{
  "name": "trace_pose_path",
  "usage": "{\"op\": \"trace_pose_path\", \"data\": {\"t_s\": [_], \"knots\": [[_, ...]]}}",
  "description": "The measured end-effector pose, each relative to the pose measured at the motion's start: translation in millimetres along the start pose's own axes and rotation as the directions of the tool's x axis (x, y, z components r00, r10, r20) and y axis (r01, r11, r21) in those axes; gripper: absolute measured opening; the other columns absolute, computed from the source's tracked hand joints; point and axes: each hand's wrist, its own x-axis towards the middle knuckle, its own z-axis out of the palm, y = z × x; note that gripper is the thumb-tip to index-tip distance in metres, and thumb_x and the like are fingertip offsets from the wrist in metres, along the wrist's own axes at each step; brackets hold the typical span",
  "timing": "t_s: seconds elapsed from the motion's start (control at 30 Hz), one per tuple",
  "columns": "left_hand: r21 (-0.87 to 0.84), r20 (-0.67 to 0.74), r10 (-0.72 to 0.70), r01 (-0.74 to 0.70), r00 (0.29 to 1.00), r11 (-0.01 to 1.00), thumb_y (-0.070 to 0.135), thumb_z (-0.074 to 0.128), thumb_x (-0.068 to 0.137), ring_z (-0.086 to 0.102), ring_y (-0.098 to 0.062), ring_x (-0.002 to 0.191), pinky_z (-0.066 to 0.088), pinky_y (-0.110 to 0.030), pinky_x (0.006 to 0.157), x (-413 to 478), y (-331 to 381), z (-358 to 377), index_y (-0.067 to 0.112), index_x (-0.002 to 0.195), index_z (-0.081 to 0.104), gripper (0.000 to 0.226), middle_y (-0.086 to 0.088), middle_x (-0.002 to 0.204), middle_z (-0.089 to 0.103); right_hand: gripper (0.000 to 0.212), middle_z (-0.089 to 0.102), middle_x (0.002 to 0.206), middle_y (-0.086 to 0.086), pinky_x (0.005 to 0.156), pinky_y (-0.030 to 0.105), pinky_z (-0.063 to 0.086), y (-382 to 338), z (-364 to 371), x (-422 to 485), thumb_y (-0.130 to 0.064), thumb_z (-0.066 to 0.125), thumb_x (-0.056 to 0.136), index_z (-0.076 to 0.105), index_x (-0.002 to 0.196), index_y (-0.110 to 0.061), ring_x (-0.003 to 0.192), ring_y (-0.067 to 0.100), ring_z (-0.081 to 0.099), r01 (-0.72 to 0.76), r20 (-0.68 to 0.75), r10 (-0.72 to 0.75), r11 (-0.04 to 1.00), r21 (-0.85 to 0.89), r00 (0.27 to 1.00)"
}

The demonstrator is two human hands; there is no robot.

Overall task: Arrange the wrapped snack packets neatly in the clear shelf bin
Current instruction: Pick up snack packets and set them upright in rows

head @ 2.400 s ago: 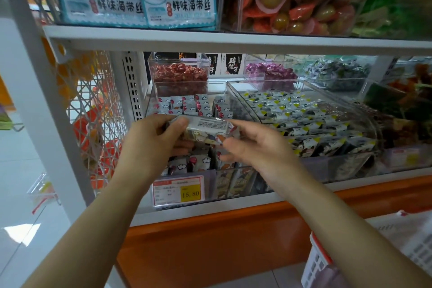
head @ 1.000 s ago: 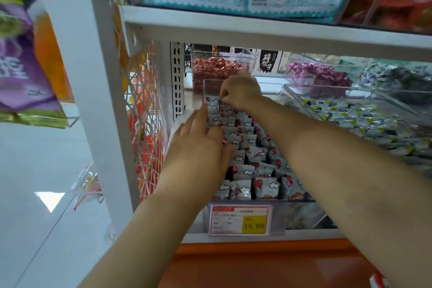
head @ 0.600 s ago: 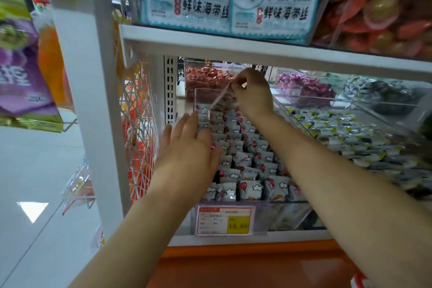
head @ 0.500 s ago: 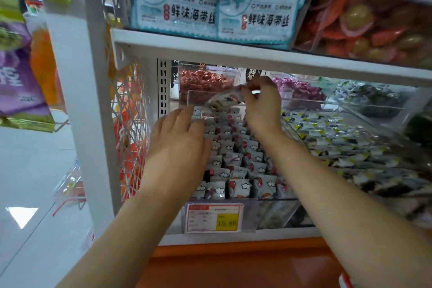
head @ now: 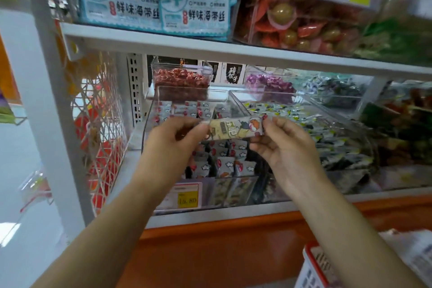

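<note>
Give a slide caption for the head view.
Left hand and right hand hold a snack packet by its ends over the clear bin.

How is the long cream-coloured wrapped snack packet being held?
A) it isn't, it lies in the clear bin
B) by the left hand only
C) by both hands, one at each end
C: the left hand pinches one end of the long cream-coloured wrapped snack packet, the right hand the other.

Bright even light; motion blur, edges bowed by lens
</note>
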Motion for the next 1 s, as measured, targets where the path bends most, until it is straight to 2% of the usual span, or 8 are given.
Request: {"op": "trace_pose_path", "data": {"t_s": [0.13,0.3,0.43,0.57,0.7,0.8,0.87,1.0], "knots": [[-0.37,0.088,-0.176,0.196,0.98,0.908,0.023,0.05,0.093,0.059,-0.01,0.061,0.054,-0.026,0.062,0,4,5,0.012,0.081,0.063,0.021,0.01,0.057,0.061,0.014,0.071,0.079,0.009,0.057,0.022,0.054,0,-12,-1,-0.012,0.063,0.072,0.071,0.081,-0.005,0.063,0.013,0.067,-0.098,0.049,0.091,0.98,0.173,0.995],[-0.56,0.092,-0.287,0.288,0.954,0.777,0.02,0.051,0.092,0.053,-0.005,0.048,0.05,-0.015,0.05,2,7,9,0.008,0.073,0.058,0.024,0.005,0.048,0.055,0.02,0.072,0.077,0.008,0.061,0.021,0.055,2,-17,0,-0.001,0.06,0.07,0.075,0.082,-0.004,0.067,0.015,0.069,-0.17,0.122,0.143,0.952,0.256,0.982],[-0.637,0.133,-0.284,0.301,0.95,0.709,0.014,0.051,0.092,0.05,-0.004,0.048,0.049,-0.012,0.05,3,5,10,0.009,0.067,0.059,0.026,0.004,0.052,0.053,0.02,0.07,0.071,0.007,0.057,0.02,0.055,3,-14,2,0.002,0.058,0.071,0.064,0.09,0.0,0.063,0.013,0.069,-0.171,0.074,0.156,0.937,0.304,0.985],[-0.603,0.19,-0.188,0.266,0.963,0.752,0.001,0.05,0.089,0.057,-0.005,0.055,0.053,-0.014,0.06,3,5,9,0.006,0.08,0.06,0.014,0.002,0.062,0.056,0.014,0.066,0.077,0.011,0.056,0.022,0.055,2,-16,3,0.009,0.049,0.087,0.06,0.091,0.002,0.062,0.015,0.069,-0.112,-0.047,0.126,0.965,0.237,0.991],[-0.29,0.118,-0.039,0.072,0.992,0.954,-0.004,0.051,0.089,0.064,-0.007,0.061,0.051,-0.013,0.061,-2,4,7,0.019,0.097,0.064,0.027,-0.001,0.074,0.061,0.015,0.06,0.078,0.011,0.057,0.028,0.056,5,-16,0,-0.01,0.056,0.09,0.064,0.078,-0.008,0.064,0.021,0.066,-0.01,-0.073,0.01,1.0,0.007,0.997],[-0.226,0.115,-0.012,0.038,0.993,0.973,-0.004,0.05,0.09,0.066,-0.007,0.065,0.053,-0.015,0.065,-4,6,6,0.022,0.101,0.063,0.031,-0.006,0.094,0.062,0.024,0.054,0.088,0.019,0.06,0.028,0.057,5,-14,-2,-0.011,0.059,0.089,0.072,0.07,-0.017,0.072,0.024,0.063,0.021,-0.043,-0.024,0.996,-0.087,0.999],[-0.237,0.147,-0.044,0.078,0.988,0.968,-0.002,0.051,0.09,0.068,-0.011,0.075,0.057,-0.024,0.074,-3,6,4,0.021,0.105,0.063,0.03,-0.005,0.106,0.062,0.02,0.062,0.099,0.021,0.063,0.027,0.057,5,-13,-2,-0.005,0.055,0.091,0.072,0.082,-0.013,0.077,0.024,0.067,0.028,-0.01,-0.029,0.993,-0.114,1.0],[-0.191,0.171,-0.043,0.076,0.984,0.979,0.021,0.063,0.085,0.067,-0.008,0.087,0.055,-0.023,0.079,-4,3,3,0.027,0.113,0.06,0.029,0.006,0.103,0.066,0.024,0.07,0.097,0.011,0.066,0.026,0.057,7,-11,-2,0.001,0.052,0.09,0.073,0.088,-0.012,0.083,0.019,0.071,0.056,0.041,-0.049,0.979,-0.198,0.998]]}}
